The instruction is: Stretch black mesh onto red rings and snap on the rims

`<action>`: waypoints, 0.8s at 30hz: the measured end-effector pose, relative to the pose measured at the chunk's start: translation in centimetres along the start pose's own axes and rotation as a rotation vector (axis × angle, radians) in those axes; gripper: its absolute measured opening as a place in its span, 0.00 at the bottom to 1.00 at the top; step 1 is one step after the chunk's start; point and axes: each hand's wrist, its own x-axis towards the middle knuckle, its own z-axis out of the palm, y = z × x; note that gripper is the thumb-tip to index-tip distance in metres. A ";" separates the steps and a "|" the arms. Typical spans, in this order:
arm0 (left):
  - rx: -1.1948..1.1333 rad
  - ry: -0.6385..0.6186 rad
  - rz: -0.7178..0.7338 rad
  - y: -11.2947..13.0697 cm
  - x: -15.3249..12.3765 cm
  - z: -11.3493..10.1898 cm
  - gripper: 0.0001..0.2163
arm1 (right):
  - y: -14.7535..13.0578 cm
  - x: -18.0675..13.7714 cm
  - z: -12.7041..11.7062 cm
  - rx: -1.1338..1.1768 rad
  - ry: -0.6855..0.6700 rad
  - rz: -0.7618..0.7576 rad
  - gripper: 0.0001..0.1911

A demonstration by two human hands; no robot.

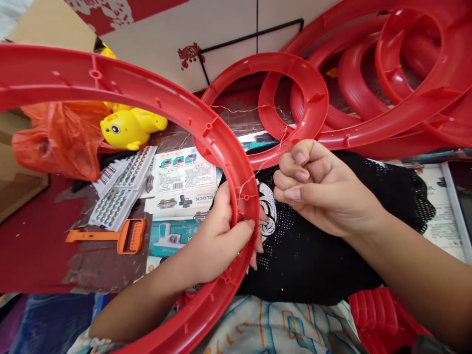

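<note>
My left hand is wrapped round the rim of a big red plastic ring-shaped track piece, thumb on its inner channel. The ring stands tilted, its ribbed, pegged side towards me. A thin pale wire comes off the ring just above my left thumb and runs up to the fingers of my right hand. That hand is closed, fingers curled, held in the air right of the ring. The wire's end inside the fingers is hidden. Beneath both hands lies a black cloth with a white print.
More red curved track pieces are stacked at the back right. On the left are a yellow toy figure, an orange plastic bag, trays of small metal parts and an orange plastic piece. Printed cardboard covers the table.
</note>
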 end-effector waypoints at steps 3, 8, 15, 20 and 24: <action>-0.039 -0.012 -0.004 -0.1 0.0 -0.1 0.12 | 0.0 0.0 0.1 -0.133 0.020 -0.025 0.17; -0.059 -0.091 0.035 -0.5 -0.1 -0.2 0.15 | 0.2 -0.5 0.5 -0.803 -0.098 -0.033 0.06; -0.144 -0.267 -0.097 -0.1 -0.4 0.0 0.16 | 0.5 -1.0 -0.3 -1.500 0.042 -0.780 0.12; -0.181 -0.382 -0.193 0.0 -0.6 -0.3 0.08 | -0.3 -1.2 -0.7 -1.634 -0.147 -0.738 0.04; -0.211 -0.410 -0.211 0.1 -0.6 -0.4 0.07 | -0.6 -0.9 -0.8 -1.654 -0.156 -0.751 0.07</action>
